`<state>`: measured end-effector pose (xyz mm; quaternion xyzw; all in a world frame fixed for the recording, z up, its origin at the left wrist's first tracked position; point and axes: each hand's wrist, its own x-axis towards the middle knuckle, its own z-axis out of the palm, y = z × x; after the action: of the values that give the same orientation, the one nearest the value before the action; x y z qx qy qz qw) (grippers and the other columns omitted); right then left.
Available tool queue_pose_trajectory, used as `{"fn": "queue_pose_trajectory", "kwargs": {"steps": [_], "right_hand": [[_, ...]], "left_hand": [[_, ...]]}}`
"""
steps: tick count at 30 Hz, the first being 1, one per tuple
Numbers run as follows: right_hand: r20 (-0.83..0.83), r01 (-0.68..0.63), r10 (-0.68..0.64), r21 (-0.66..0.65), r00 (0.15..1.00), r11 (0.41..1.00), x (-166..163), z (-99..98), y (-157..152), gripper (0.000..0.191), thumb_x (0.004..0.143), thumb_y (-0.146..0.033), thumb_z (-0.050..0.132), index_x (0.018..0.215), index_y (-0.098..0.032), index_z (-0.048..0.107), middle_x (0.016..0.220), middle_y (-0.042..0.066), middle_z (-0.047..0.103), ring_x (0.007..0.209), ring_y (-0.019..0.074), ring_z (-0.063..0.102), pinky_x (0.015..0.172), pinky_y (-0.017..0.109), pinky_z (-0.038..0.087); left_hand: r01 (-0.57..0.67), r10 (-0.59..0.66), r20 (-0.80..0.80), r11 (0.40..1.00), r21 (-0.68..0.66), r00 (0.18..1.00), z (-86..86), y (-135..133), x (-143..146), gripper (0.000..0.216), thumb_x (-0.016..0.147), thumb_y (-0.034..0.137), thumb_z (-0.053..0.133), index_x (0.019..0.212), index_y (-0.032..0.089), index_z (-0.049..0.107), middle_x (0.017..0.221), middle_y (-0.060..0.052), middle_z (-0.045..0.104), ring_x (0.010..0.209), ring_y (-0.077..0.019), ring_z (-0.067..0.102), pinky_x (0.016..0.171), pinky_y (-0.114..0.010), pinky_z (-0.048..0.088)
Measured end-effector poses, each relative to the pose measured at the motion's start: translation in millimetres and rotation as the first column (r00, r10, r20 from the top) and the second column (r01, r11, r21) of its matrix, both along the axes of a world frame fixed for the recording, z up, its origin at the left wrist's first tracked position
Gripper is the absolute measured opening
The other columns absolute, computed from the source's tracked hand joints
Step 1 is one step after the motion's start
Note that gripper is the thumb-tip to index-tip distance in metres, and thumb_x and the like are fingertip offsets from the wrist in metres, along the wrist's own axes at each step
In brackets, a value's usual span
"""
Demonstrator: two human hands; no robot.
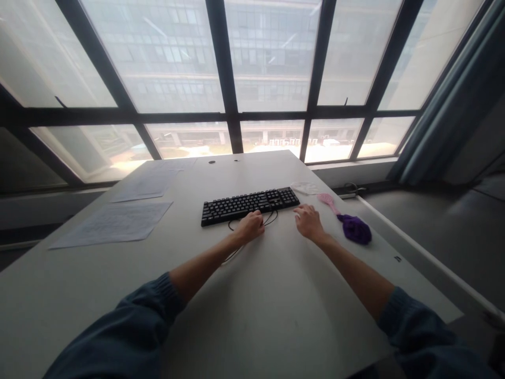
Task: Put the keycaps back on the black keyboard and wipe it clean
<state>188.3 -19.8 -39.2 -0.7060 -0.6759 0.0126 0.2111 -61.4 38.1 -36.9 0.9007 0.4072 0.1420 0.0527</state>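
Observation:
A black keyboard (pixel 236 206) lies slightly slanted on the white table (pixel 244 316), its right end farther from me. My left hand (pixel 251 226) is at its near edge with the fingers closed round the black cable (pixel 271 217). Loops of that cable show on both sides of the hand, and a length of it trails out under my wrist. My right hand (pixel 310 222) is just off the keyboard's near right corner, its fingers bent but apart, holding nothing that I can see. Whether its fingertips touch the table I cannot tell.
To the right lie a pink hairbrush-shaped thing (pixel 325 199), a purple cloth bundle (pixel 356 229) and a crumpled whitish, see-through thing (pixel 305 188). Printed paper sheets (pixel 114 225) are on the left. Windows (pixel 272 58) rise behind the table; a white rail (pixel 426 252) runs beyond its right edge.

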Motion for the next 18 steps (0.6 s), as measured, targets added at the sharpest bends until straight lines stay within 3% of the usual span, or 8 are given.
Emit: {"fn": "queue_pose_trajectory", "kwargs": {"steps": [4, 6, 9, 12, 14, 16, 18], "right_hand": [[0.076, 0.319, -0.319, 0.015, 0.945, 0.948, 50, 3.3, -18, 0.041, 0.094, -0.023, 0.05, 0.132, -0.015, 0.062, 0.141, 0.023, 0.05, 0.132, 0.0413, 0.041, 0.101, 0.057, 0.037], [0.138, 0.455, -0.445, -0.051, 0.885, 0.889, 80, 1.3, -30, 0.041, 0.092, -0.022, 0.052, 0.131, -0.014, 0.062, 0.135, 0.026, 0.053, 0.127, 0.0432, 0.046, 0.096, 0.059, 0.04], [0.16, 0.525, -0.507, -0.107, 0.847, 0.844, 117, -0.7, -44, 0.034, 0.089, -0.014, 0.052, 0.118, -0.011, 0.069, 0.123, 0.025, 0.062, 0.116, 0.0398, 0.057, 0.092, 0.053, 0.045], [0.128, 0.499, -0.488, -0.078, 0.864, 0.863, 132, 7.6, -47, 0.032, 0.088, -0.008, 0.051, 0.114, -0.012, 0.07, 0.111, 0.02, 0.069, 0.106, 0.0313, 0.064, 0.091, 0.041, 0.046], [0.043, 0.426, -0.429, 0.056, 0.902, 0.903, 126, 20.1, -44, 0.031, 0.086, -0.008, 0.053, 0.113, -0.011, 0.069, 0.106, 0.017, 0.071, 0.101, 0.0279, 0.066, 0.09, 0.036, 0.047], [-0.067, 0.288, -0.28, 0.269, 0.958, 0.919, 103, 35.0, -38, 0.031, 0.083, -0.009, 0.056, 0.111, -0.012, 0.068, 0.106, 0.015, 0.072, 0.098, 0.0269, 0.065, 0.09, 0.035, 0.048], [-0.11, 0.101, -0.058, 0.439, 0.992, 0.893, 67, 47.3, -29, 0.029, 0.083, -0.011, 0.056, 0.11, -0.015, 0.067, 0.108, 0.013, 0.072, 0.102, 0.027, 0.063, 0.095, 0.037, 0.047]], "left_hand": [[0.076, -0.075, 0.051, 0.997, -0.014, 0.996, 1.7, 13, -8, 0.01, 0.084, 0.018, 0.057, 0.082, 0.016, 0.067, 0.1, -0.009, 0.062, 0.087, -0.021, 0.061, 0.081, -0.032, 0.05], [0.14, -0.138, 0.074, 0.99, -0.022, 0.988, -2.7, 14, -10, 0.006, 0.082, 0.022, 0.062, 0.082, 0.017, 0.067, 0.101, -0.008, 0.063, 0.091, -0.022, 0.061, 0.083, -0.032, 0.05], [0.193, -0.189, 0.115, 0.981, -0.023, 0.975, -11.6, 15, -9, 0.009, 0.081, 0.018, 0.06, 0.072, 0.018, 0.063, 0.093, -0.007, 0.062, 0.086, -0.0204, 0.061, 0.081, -0.03, 0.05], [0.183, -0.178, 0.178, 0.983, -0.014, 0.968, -16.0, 22, -10, 0.012, 0.08, 0.015, 0.056, 0.069, 0.018, 0.058, 0.089, -0.006, 0.06, 0.079, -0.0177, 0.059, 0.078, -0.029, 0.049], [0.143, -0.138, 0.228, 0.99, -0.006, 0.964, -15.5, 27, -11, 0.01, 0.082, 0.017, 0.055, 0.073, 0.017, 0.058, 0.09, -0.006, 0.058, 0.077, -0.0173, 0.058, 0.076, -0.03, 0.05], [0.094, -0.091, 0.27, 0.996, 0.002, 0.959, -13.5, 32, -14, 0.01, 0.085, 0.02, 0.054, 0.076, 0.017, 0.056, 0.091, -0.006, 0.057, 0.077, -0.0174, 0.057, 0.076, -0.031, 0.05], [0.06, -0.06, 0.291, 0.998, 0.009, 0.955, -11.5, 35, -18, 0.011, 0.087, 0.022, 0.053, 0.077, 0.017, 0.055, 0.091, -0.006, 0.055, 0.077, -0.0177, 0.056, 0.077, -0.032, 0.05]]}}
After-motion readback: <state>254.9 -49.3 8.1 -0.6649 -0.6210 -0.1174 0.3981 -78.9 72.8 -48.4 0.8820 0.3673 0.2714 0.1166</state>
